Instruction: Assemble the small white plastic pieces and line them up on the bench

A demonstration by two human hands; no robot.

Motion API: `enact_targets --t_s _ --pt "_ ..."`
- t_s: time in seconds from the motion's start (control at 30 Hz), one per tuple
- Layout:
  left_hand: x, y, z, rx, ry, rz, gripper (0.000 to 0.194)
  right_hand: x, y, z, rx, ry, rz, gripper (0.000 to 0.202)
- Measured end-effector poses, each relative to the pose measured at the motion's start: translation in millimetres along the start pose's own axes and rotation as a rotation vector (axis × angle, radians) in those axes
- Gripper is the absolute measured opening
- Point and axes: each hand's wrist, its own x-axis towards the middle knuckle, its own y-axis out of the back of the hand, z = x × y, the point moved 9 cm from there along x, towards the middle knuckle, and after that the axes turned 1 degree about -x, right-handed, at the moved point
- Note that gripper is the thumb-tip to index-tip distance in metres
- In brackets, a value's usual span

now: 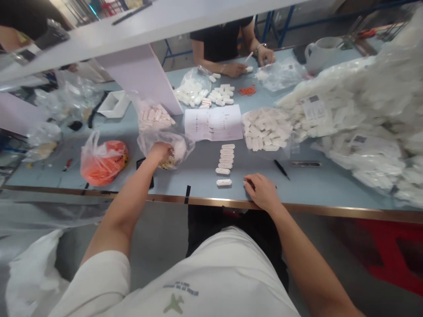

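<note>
My left hand [161, 152] reaches into an open clear plastic bag [181, 152] holding small yellowish and dark parts. Its fingertips are hidden among them, so I cannot see whether it grips any. On the table near the front edge rests my right hand [259, 188], fingers curled in; something small may be between thumb and forefinger, too small to name. Left of that hand lies a single white oblong plastic piece with printing [224, 182]. Just beyond it, several similar white pieces [226, 157] form a column.
A printed sheet [214, 123] lies behind the column, beside a bag of white pieces [266, 130]. A black pen [281, 169] is to the right. Orange parts fill a bag [105, 163] at left. Large bags [357, 114] crowd the right. A co-worker's hands [236, 69] work opposite, beneath a shelf [165, 22].
</note>
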Motion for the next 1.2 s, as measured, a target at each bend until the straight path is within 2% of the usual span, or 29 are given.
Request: enact_targets --t_s 0.23,0.5,0.6,0.7,0.8,0.87,0.93,1.03,1.13,1.2 --pt "-9.0 19.8 -12.3 -0.050 0.110 -0.035 0.027 -0.7 -1.6 -2.2 -0.019 0.041 0.006 0.021" --pt "-11.5 16.5 -10.8 -0.147 0.147 -0.110 0.032 -0.7 -2.3 -3.2 -0.027 0.043 -0.012 0.022" --pt "-15.6 19.2 -3.2 -0.142 0.136 -0.123 0.031 -0.8 -1.2 -4.0 -0.023 0.047 -0.007 0.024" --pt "-21.7 33.6 9.3 -0.097 0.113 -0.093 0.030 -0.8 -0.3 -4.5 -0.028 0.055 0.001 0.024" --pt "-30.7 51.5 30.3 -0.037 0.069 -0.022 0.032 -0.6 -0.3 -4.5 -0.047 0.065 0.008 0.021" --pt "-38.9 53.4 50.7 -0.024 0.032 0.000 0.032 -0.3 -0.5 -4.2 -0.058 0.065 0.012 0.020" --pt "-49.2 47.1 83.0 0.010 -0.091 0.041 0.029 0.0 -0.8 -4.3 -0.062 0.067 0.014 0.019" --pt "-67.1 14.0 136.3 0.071 -0.308 0.014 0.027 0.2 -0.9 -5.7 -0.058 0.077 0.015 0.020" --pt "-78.9 -27.1 166.7 0.199 -0.393 -0.074 0.030 0.2 -0.2 -5.1 -0.056 0.067 0.020 0.019" --pt "-82.1 -40.9 174.7 0.239 -0.419 -0.067 0.031 0.3 0.0 -4.4 -0.050 0.061 0.019 0.019"
